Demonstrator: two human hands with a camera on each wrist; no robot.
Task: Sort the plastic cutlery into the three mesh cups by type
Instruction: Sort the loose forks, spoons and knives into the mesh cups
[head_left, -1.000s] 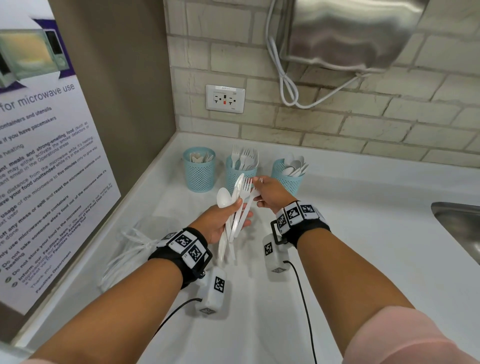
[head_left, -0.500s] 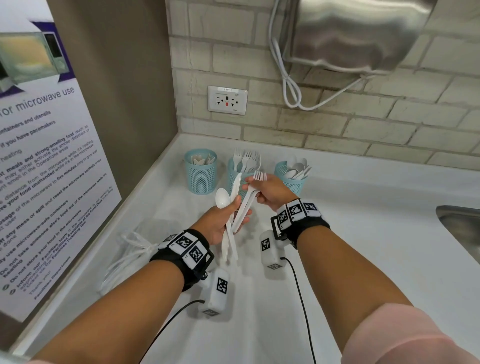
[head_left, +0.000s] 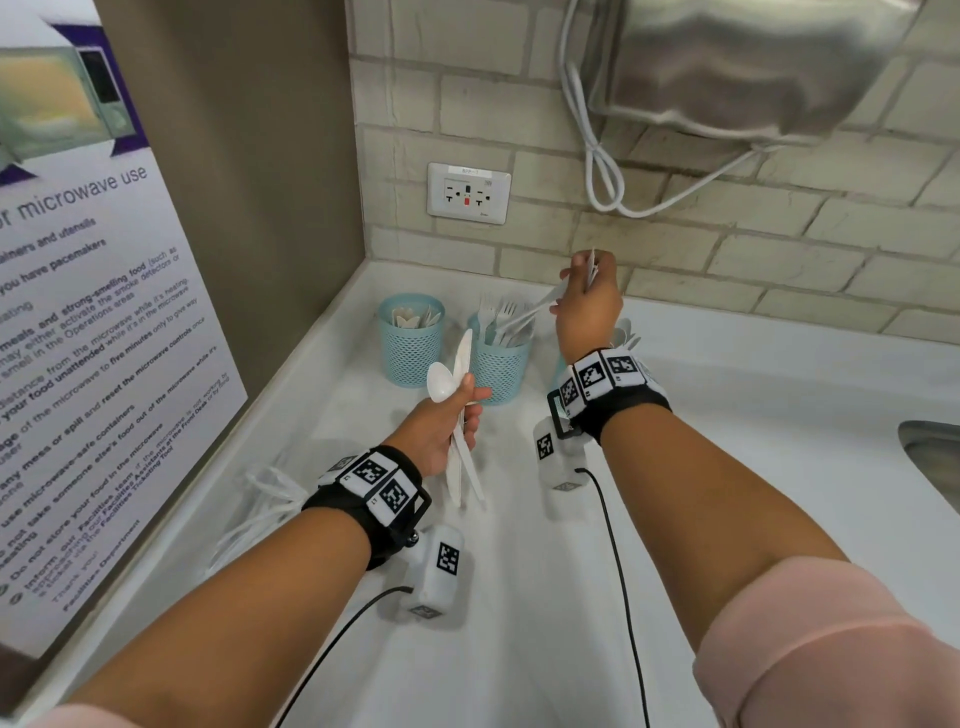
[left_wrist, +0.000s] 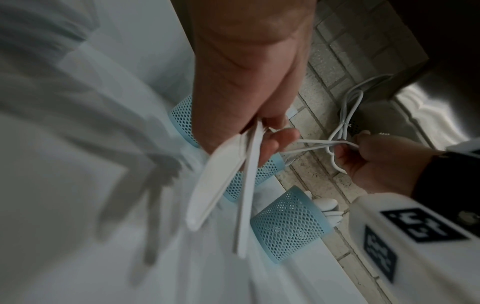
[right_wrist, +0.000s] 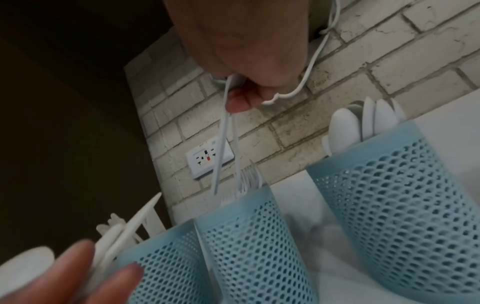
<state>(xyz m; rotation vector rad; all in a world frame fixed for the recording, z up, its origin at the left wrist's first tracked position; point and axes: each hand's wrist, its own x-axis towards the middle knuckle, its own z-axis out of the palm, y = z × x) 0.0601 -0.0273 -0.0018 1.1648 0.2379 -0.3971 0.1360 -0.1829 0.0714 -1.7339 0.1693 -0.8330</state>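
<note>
Three blue mesh cups stand in the counter's back corner: the left cup (head_left: 410, 348) with knives, the middle cup (head_left: 498, 369) with forks, the right cup (right_wrist: 389, 195) with spoons, mostly hidden behind my right wrist in the head view. My right hand (head_left: 571, 291) is raised over the middle cup and pinches two white forks (right_wrist: 223, 144) near their heads, handles slanting down to the cup's rim. In front of the cups, my left hand (head_left: 467, 410) grips a bundle of a spoon (head_left: 441, 382) and knives (head_left: 463, 353), heads up.
A clear bag of more white cutlery (head_left: 260, 499) lies by the left wall. A steel sink (head_left: 930, 457) is set into the counter at the right. On the brick wall are an outlet (head_left: 467, 192) and a steel dryer (head_left: 727, 67) with a hanging white cable.
My right hand has pulled the forks out of the left hand's bundle and lifted them up and back over the middle cup. The left hand keeps the spoon and knives.
</note>
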